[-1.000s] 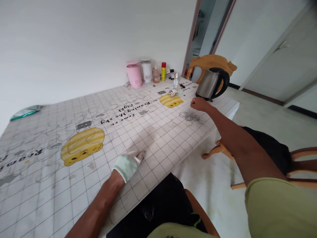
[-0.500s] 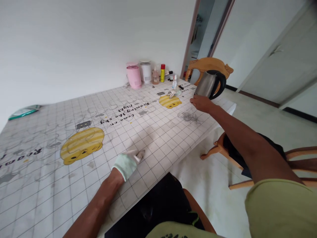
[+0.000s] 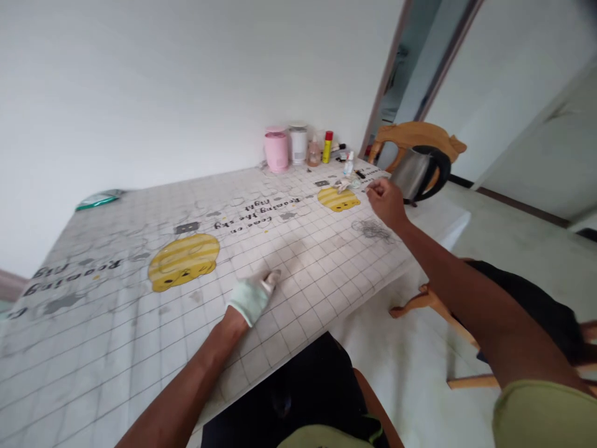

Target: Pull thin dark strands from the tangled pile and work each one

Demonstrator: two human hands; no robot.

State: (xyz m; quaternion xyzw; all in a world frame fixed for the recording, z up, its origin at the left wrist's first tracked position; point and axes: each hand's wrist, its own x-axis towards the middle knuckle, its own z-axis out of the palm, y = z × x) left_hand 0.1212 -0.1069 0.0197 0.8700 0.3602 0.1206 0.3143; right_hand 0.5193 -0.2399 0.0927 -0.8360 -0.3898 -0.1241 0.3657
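My left hand [image 3: 254,297] wears a pale green and white glove and rests on the grid-patterned tablecloth [image 3: 298,298] near the front edge. Its fingers are closed, and whatever is between their tips cannot be made out. My bare right hand [image 3: 386,200] is raised over the far right part of the table, fingertips pinched together; anything in them is too small to see. Just beyond it stands a steel kettle [image 3: 409,174] with a black handle. A loose tangle of thin dark thread [image 3: 372,229] lies on the cloth below my right hand. Faint strands spread over the cloth farther left.
A pink container [image 3: 277,151], a white container [image 3: 298,144], a bottle of amber liquid [image 3: 314,152] and a yellow can with red cap [image 3: 327,148] stand by the wall. A small white bottle [image 3: 348,164] is nearby. Wooden chairs [image 3: 420,134] flank the right end. A green-edged packet [image 3: 97,199] lies far left.
The view has turned a little left, so everything sits farther right in it. My right hand has drawn slightly left, away from the kettle. The gloved left hand stays at its spot.
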